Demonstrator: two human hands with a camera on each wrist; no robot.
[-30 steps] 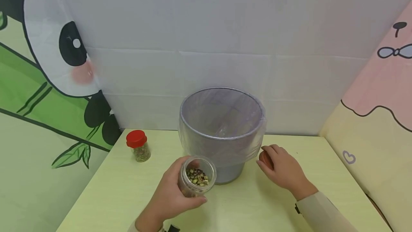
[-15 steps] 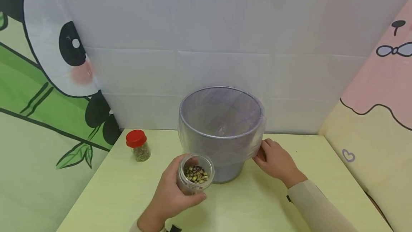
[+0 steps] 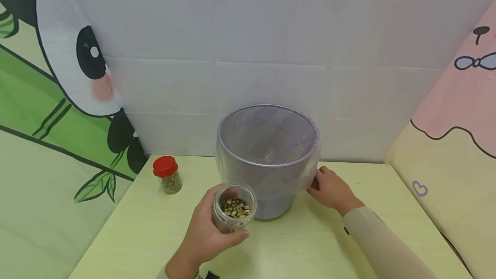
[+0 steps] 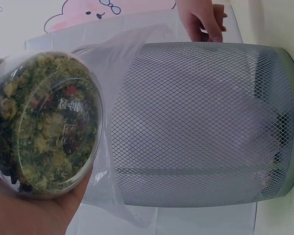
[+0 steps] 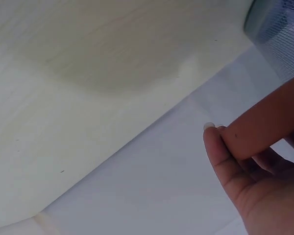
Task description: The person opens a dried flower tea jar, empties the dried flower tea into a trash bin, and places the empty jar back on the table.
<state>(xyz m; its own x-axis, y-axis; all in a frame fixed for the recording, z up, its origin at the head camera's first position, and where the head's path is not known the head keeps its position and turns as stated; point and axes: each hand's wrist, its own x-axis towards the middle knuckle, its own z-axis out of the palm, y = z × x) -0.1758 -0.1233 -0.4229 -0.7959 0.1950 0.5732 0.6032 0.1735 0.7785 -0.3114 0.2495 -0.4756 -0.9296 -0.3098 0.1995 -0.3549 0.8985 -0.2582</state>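
Observation:
My left hand (image 3: pixel 205 234) grips an uncapped clear jar (image 3: pixel 221 221) in front of the bin, its mouth tilted towards the head camera. Dried herbs and flower bits (image 4: pixel 49 127) fill its bottom part, seen through the base in the left wrist view. At the bin's right side, my right hand (image 3: pixel 331 190) holds a smooth rust-brown piece (image 5: pixel 267 122) between fingers and thumb; most of it is hidden in the head view. The mesh waste bin (image 4: pixel 196 122) stands upright with a thin clear bag (image 3: pixel 267 180) folded over its rim.
A small jar with a red lid (image 3: pixel 165 166) stands at the back left of the pale yellow table (image 3: pixel 128 231). A white sheeted wall (image 3: pixel 174 89) rises right behind the bin, and printed cartoon panels flank both sides.
My right hand has moved left and slightly up, against the bin's right side, with the rust-brown piece now mostly out of sight in the head view. The jar has shifted slightly left.

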